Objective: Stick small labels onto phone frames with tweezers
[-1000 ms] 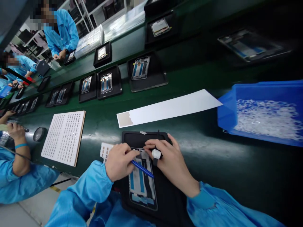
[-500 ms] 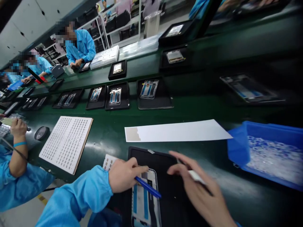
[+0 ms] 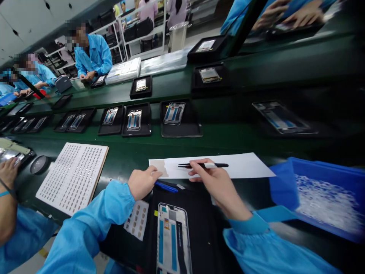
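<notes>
My left hand [image 3: 142, 182] grips a blue pen [image 3: 166, 187] and rests at the left end of a long white paper strip [image 3: 242, 166], near its grey patch. My right hand [image 3: 214, 178] holds black tweezers [image 3: 203, 165] flat over that strip, tips pointing left. Below both hands a phone frame [image 3: 172, 240] with blue strips lies in a black tray [image 3: 204, 232]. A small sheet of tan stickers [image 3: 137, 219] lies beside the tray under my left sleeve.
A blue bin [image 3: 322, 195] of clear bits stands at right. A white perforated board [image 3: 72, 176] lies at left, with another person's hand [image 3: 7, 173] beyond it. Black trays with phone frames [image 3: 134, 120] line the green belt. Other workers in blue stand far left.
Both hands left the phone frame and moved up to the paper strip. My right hand now holds the tweezers level over the strip. The view tilted, so the tray sits lower.
</notes>
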### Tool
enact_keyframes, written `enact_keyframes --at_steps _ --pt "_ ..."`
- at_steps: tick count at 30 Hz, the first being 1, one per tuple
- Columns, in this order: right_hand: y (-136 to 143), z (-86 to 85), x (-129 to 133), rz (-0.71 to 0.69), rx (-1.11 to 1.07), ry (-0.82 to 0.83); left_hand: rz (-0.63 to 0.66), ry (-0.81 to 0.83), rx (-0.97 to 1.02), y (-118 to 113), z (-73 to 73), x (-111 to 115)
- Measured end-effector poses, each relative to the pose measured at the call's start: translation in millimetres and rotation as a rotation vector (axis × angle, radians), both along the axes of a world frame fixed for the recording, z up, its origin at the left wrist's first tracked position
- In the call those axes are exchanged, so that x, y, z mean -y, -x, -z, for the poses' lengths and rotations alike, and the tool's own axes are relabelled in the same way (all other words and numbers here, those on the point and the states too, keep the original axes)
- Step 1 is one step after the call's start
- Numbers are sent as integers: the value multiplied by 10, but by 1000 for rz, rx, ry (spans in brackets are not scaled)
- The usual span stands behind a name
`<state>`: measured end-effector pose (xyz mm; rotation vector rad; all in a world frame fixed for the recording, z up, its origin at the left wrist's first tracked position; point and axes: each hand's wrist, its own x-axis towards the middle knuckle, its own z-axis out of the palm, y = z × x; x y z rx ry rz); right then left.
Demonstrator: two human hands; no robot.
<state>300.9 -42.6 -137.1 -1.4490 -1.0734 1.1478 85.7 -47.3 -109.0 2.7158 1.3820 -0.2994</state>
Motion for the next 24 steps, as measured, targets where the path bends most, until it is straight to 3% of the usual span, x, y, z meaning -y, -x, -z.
enact_keyframes --at_steps 6,15,24 --pt "130 20 -124 -25 137 41 47 -19 -6 -75 -3 -82" --pt "174 69 66 -16 375 39 125 -7 -29 -94 25 -50" --pt "193 107 51 -37 348 34 122 21 -70 -135 -29 -61"
